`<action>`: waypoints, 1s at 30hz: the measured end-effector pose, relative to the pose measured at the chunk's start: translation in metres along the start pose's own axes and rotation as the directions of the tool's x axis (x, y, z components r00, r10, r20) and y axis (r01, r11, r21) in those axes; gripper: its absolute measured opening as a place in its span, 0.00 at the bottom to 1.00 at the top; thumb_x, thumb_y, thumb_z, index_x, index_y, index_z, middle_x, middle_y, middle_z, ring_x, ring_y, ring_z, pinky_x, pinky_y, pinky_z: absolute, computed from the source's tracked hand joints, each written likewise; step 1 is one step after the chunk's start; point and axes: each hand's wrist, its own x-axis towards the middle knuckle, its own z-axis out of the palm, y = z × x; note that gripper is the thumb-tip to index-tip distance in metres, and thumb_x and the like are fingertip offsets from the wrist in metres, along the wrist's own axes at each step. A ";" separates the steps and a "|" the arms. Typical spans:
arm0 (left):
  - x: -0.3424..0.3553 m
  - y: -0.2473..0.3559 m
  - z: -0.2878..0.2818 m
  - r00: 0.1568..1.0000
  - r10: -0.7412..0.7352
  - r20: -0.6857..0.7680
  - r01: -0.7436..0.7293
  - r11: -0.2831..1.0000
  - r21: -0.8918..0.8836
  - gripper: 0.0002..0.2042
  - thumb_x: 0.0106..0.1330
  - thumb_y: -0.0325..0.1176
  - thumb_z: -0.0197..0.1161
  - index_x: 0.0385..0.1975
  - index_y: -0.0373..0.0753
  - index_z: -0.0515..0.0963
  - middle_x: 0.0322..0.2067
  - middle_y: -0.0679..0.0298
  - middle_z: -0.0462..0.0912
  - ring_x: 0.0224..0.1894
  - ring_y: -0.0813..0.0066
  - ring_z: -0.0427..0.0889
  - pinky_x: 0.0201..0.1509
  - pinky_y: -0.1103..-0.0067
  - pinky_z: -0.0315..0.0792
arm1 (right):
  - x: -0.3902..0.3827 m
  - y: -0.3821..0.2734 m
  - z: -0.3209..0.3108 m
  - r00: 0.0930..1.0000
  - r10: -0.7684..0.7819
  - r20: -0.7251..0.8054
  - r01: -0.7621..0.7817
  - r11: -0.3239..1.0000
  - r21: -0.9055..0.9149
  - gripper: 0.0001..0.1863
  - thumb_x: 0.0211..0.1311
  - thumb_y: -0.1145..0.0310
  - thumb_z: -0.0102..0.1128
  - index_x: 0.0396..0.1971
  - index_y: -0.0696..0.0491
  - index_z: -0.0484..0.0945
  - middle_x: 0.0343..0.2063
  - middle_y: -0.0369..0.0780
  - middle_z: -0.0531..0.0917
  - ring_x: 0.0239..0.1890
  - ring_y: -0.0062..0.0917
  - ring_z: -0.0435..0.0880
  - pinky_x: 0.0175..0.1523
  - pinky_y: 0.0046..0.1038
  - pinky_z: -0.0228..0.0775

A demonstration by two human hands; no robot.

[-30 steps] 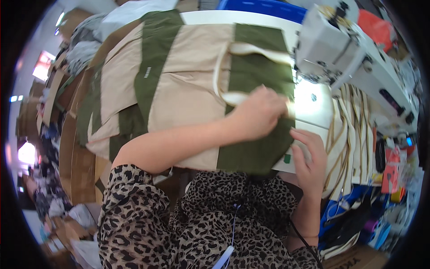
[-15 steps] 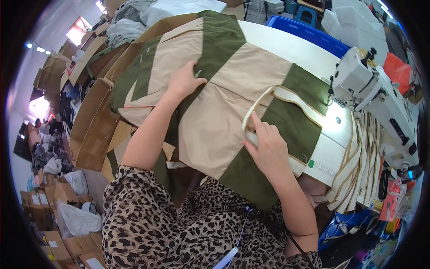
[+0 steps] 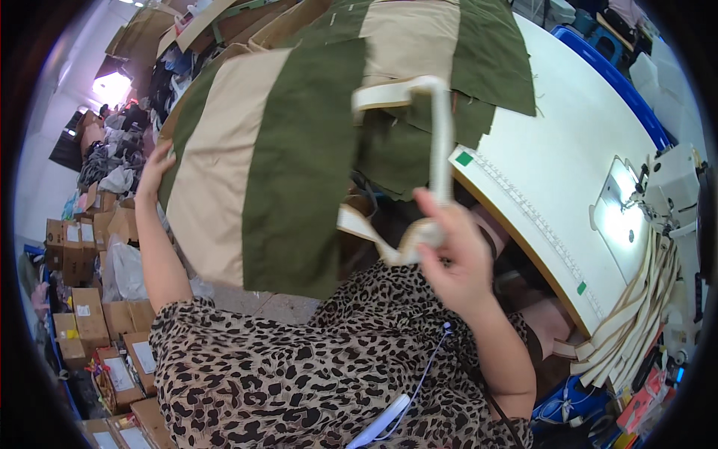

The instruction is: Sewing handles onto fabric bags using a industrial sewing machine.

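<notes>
A green and beige striped fabric piece [image 3: 303, 150] hangs off the table's left side toward my lap. My left hand [image 3: 154, 170] grips its far left edge, the fingers partly hidden behind the cloth. In front of my body, my right hand [image 3: 462, 258] is closed on a white webbing strap [image 3: 442, 150] with tan edges. The strap is smeared by motion. It loops upward to the fabric, and another length runs from the hand to the fabric's right edge. More green and beige cloth [image 3: 410, 41] lies farther back on the table.
The white table [image 3: 550, 165] has a ruler strip [image 3: 523, 221] along its curved near edge. A sewing machine [image 3: 673, 187] with its lamp lit stands at the right, a bundle of straps [image 3: 632, 322] hanging below it. Cardboard boxes [image 3: 90, 262] are stacked at left; a blue bin [image 3: 613, 78] stands behind.
The fabric has been pulled left and partly off the table, uncovering the ruler strip. My left hand moved left to the cloth's edge. My right hand lifted the strap away from the cloth.
</notes>
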 end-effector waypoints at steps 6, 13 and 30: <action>-0.047 -0.200 0.006 0.922 -0.204 -0.328 0.243 0.966 0.083 0.23 0.55 0.29 0.71 0.52 0.36 0.77 0.51 0.60 0.80 0.54 0.69 0.76 0.61 0.75 0.66 | 0.013 0.087 0.098 0.916 0.143 0.374 0.012 0.924 -0.383 0.35 0.54 0.77 0.58 0.65 0.54 0.61 0.62 0.48 0.65 0.45 0.45 0.81 0.46 0.40 0.78; -0.062 -0.227 0.096 0.909 -0.215 -0.357 0.296 0.936 0.190 0.21 0.53 0.30 0.72 0.49 0.37 0.80 0.47 0.55 0.83 0.51 0.62 0.80 0.57 0.73 0.71 | 0.012 0.173 0.095 0.760 0.596 0.260 -0.455 0.773 -0.442 0.51 0.47 0.69 0.72 0.70 0.56 0.51 0.68 0.46 0.59 0.46 0.31 0.83 0.54 0.30 0.74; -0.043 -0.158 0.165 0.866 -0.201 -0.458 0.394 0.838 0.377 0.32 0.57 0.36 0.69 0.62 0.39 0.66 0.59 0.50 0.72 0.61 0.53 0.70 0.65 0.67 0.64 | -0.003 0.209 0.055 0.738 0.626 0.253 -0.573 0.779 -0.255 0.36 0.52 0.62 0.68 0.63 0.51 0.67 0.61 0.49 0.70 0.53 0.40 0.78 0.58 0.35 0.70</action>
